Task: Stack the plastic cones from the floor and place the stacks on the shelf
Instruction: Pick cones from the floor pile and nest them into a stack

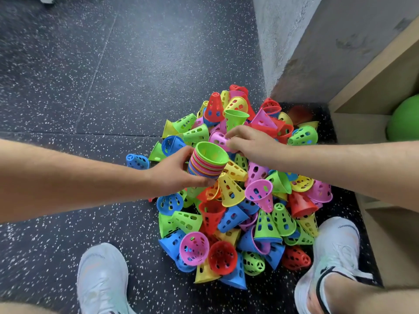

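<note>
Dozens of loose perforated plastic cones [238,200] in red, blue, green, yellow and pink lay heaped on the dark speckled rubber floor [68,87], just beside the pale wooden shelf [353,128] at the right. The left hand [176,175] held a multicoloured stack of nested cones [207,165] over the heap's left side, green cone uppermost with its wide mouth up. Its grip was curled round the stack's side. The right hand [251,143] reached just beyond the stack, its grip pinching a pink perforated cone [217,139] that lay on its side. A single blue cone [137,160] lay apart at the left. Two white shoes [102,279] flanked the heap's near edge, and a green ball [405,118] sat inside the shelf.
</note>
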Motion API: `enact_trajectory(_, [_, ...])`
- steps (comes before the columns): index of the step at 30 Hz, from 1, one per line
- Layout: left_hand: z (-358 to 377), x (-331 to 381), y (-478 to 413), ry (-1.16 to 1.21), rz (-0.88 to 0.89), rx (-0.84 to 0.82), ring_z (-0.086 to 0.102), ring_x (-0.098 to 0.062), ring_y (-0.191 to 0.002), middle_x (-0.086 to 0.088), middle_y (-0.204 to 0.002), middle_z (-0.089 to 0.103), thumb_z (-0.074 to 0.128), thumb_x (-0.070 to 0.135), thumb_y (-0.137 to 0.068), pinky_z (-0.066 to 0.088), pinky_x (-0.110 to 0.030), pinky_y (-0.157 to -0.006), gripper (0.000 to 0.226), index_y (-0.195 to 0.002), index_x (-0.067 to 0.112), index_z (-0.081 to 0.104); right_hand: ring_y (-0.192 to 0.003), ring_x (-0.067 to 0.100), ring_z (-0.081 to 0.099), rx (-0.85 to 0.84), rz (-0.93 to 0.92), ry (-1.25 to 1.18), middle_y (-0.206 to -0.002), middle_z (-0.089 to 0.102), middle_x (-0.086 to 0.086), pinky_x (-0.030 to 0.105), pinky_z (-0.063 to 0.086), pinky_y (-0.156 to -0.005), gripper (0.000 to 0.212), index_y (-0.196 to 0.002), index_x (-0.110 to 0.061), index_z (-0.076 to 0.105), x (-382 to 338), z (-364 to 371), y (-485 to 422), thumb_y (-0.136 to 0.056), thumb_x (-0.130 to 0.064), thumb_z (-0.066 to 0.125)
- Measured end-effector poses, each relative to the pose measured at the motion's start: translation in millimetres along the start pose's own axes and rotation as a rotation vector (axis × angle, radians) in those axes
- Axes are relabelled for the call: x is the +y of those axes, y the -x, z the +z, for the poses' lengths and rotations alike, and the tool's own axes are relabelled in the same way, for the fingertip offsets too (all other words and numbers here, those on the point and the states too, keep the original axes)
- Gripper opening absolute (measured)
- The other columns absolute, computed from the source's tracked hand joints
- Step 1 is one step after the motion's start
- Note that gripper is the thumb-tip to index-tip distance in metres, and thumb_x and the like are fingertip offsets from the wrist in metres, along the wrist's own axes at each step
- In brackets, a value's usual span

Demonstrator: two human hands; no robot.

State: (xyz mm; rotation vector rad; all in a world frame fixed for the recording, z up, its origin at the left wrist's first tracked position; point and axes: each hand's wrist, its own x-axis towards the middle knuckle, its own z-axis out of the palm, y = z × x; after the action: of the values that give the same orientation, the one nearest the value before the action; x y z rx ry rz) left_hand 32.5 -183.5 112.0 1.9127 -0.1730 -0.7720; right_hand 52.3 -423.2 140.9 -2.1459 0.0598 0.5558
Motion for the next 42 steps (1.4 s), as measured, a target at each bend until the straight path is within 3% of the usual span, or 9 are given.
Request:
enact_trajectory(2, [2, -5, 6, -0.017, -0.004, -0.011, 0.070, -0.007, -0.113, 0.009, -0.116, 0.075, 0.094, 0.056, -0.049, 0.055, -0.038, -0.105, 0.089, -0.125, 0.028, 0.057, -0.087, 0.012, 0.061, -0.053, -0.093, 0.354, -0.106, 0.064, -0.003, 0.029, 0.050, -0.076, 0.039, -0.129, -0.021, 0.055, 9, 6, 4, -0.094, -0.037, 0.062])
enact_trajectory(8, [6, -14, 21, -0.012, -0.042, -0.040, 0.070, -0.010, -0.114, 0.008, -0.118, 0.075, 0.096, 0.055, -0.050, 0.054, -0.043, -0.106, 0.092, -0.129, 0.029, 0.057, -0.127, 0.030, 0.043, -0.324, -0.449, 1.182, -0.152, 0.033, 0.009, 0.042, 0.042, -0.104, 0.087, -0.147, -0.021, 0.040, 26, 30, 23, -0.080, -0.070, 0.066])
enact_trajectory(14, [8, -16, 30, -0.010, -0.050, -0.056, 0.070, -0.010, -0.112, 0.006, -0.118, 0.074, 0.096, 0.033, -0.062, 0.057, -0.024, -0.096, 0.080, -0.131, 0.024, 0.056, -0.139, 0.028, 0.028, -0.485, -0.573, 1.434, -0.155, 0.025, 0.006, 0.041, 0.038, -0.108, 0.087, -0.156, -0.035, 0.025, 29, 36, 22, -0.084, -0.063, 0.065])
enact_trajectory(21, [3, -21, 21, 0.013, -0.044, -0.053, 0.070, -0.008, -0.113, 0.008, -0.119, 0.075, 0.099, 0.049, -0.051, 0.055, -0.039, -0.104, 0.091, -0.130, 0.030, 0.057, -0.124, 0.031, 0.041, -0.355, -0.502, 1.251, -0.141, 0.034, 0.013, 0.042, 0.043, -0.101, 0.078, -0.145, -0.027, 0.044, 23, 22, 15, -0.078, -0.056, 0.074])
enact_trajectory(29, [3, -17, 7, 0.006, -0.042, -0.035, 0.071, -0.009, -0.110, 0.007, -0.114, 0.076, 0.097, 0.052, -0.051, 0.055, -0.042, -0.105, 0.085, -0.124, 0.028, 0.059, -0.108, 0.010, 0.050, 0.121, -0.104, 0.437, -0.124, 0.041, -0.001, 0.021, 0.036, -0.094, 0.069, -0.133, -0.019, 0.052, 0, -21, 10, -0.080, -0.059, 0.072])
enact_trajectory(33, [10, -10, 4, 0.013, -0.030, -0.044, 0.072, -0.009, -0.109, 0.006, -0.114, 0.076, 0.095, 0.053, -0.049, 0.056, -0.040, -0.103, 0.088, -0.124, 0.026, 0.059, -0.081, 0.013, 0.060, 0.214, 0.008, -0.070, -0.092, 0.059, -0.002, 0.035, 0.051, -0.078, 0.058, -0.110, -0.015, 0.054, -11, -23, -5, -0.084, -0.067, 0.063])
enact_trajectory(37, [12, -3, -3, 0.024, -0.009, -0.039, 0.071, -0.009, -0.111, 0.007, -0.117, 0.075, 0.095, 0.053, -0.050, 0.056, -0.040, -0.103, 0.089, -0.127, 0.028, 0.057, -0.102, 0.025, 0.066, 0.108, 0.010, -0.528, -0.114, 0.062, 0.013, 0.044, 0.059, -0.089, 0.072, -0.129, -0.015, 0.054, -21, -17, -5, -0.081, -0.069, 0.055])
enact_trajectory(39, [12, 2, -7, 0.032, 0.003, -0.022, 0.071, -0.008, -0.111, 0.008, -0.117, 0.076, 0.095, 0.054, -0.050, 0.056, -0.039, -0.104, 0.091, -0.128, 0.029, 0.057, -0.122, 0.021, 0.060, 0.095, 0.009, -0.481, -0.135, 0.062, 0.008, 0.045, 0.049, -0.105, 0.077, -0.136, -0.021, 0.055, -24, -10, -2, -0.082, -0.076, 0.049])
enact_trajectory(42, [13, 10, -14, 0.033, 0.034, -0.017, 0.070, -0.011, -0.115, 0.007, -0.119, 0.075, 0.096, 0.055, -0.053, 0.055, -0.043, -0.105, 0.091, -0.129, 0.027, 0.056, -0.122, 0.025, 0.058, 0.046, -0.013, -0.177, -0.127, 0.064, 0.009, 0.045, 0.041, -0.108, 0.061, -0.125, -0.017, 0.062, -26, -7, 9, -0.092, -0.066, 0.049])
